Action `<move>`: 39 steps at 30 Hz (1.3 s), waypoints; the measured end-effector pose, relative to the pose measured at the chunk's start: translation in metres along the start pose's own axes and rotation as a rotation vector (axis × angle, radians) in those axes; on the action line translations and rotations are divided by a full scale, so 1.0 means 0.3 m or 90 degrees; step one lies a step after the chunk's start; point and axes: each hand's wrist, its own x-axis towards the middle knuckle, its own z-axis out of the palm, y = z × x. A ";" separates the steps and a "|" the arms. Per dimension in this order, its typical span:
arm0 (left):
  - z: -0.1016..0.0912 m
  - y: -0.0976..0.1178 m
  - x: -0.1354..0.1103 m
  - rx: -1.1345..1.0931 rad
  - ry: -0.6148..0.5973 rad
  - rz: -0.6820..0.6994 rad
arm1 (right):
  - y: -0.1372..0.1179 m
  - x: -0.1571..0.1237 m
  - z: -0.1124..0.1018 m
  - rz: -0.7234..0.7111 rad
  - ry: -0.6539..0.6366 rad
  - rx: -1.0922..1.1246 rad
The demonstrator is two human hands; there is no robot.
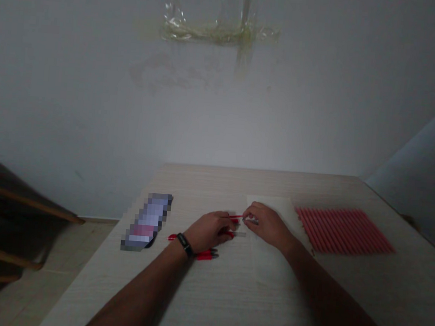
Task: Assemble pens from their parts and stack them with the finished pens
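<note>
My left hand [208,231], with a dark band on its wrist, has its fingers closed around a slim red pen [236,216]. The pen points right, and its far end reaches the pinched fingertips of my right hand [267,224]. A small dark piece at those fingertips is too small to make out. Beneath my left hand, a clear tube-like part [239,234] with a red end lies on the table. Several red pens with dark tips [206,255] rest by my left wrist, partly hidden by it.
Many red sticks, like pens or pencils [343,230], lie side by side on the right of the table [206,303]. A phone [147,223] stands or lies at the left. A pale sheet [269,267] is under my right arm. A wall rises behind the table.
</note>
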 end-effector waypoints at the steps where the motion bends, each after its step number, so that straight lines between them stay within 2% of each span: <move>1: -0.003 0.002 0.000 0.002 0.008 -0.015 | 0.004 -0.001 0.002 0.001 0.000 0.000; 8: -0.009 -0.005 -0.002 0.053 0.119 -0.143 | 0.013 -0.006 0.012 -0.007 -0.001 0.017; 15: 0.015 -0.039 -0.002 0.089 0.116 -0.191 | 0.003 -0.004 0.014 -0.010 -0.005 0.017; 19: 0.015 -0.041 -0.003 0.097 0.104 -0.198 | -0.001 -0.004 0.013 -0.009 0.004 0.020; 27: 0.001 -0.018 0.001 0.050 0.185 -0.168 | -0.020 0.002 -0.013 -0.024 0.034 0.064; 31: -0.006 -0.003 0.005 0.013 0.199 -0.142 | -0.022 0.003 -0.017 -0.038 0.030 0.082; 35: -0.006 0.001 0.003 -0.015 0.195 -0.148 | -0.001 0.003 -0.030 -0.044 0.026 0.065; 39: 0.011 -0.007 0.000 -0.028 0.139 -0.143 | 0.038 0.002 -0.069 -0.052 0.023 0.039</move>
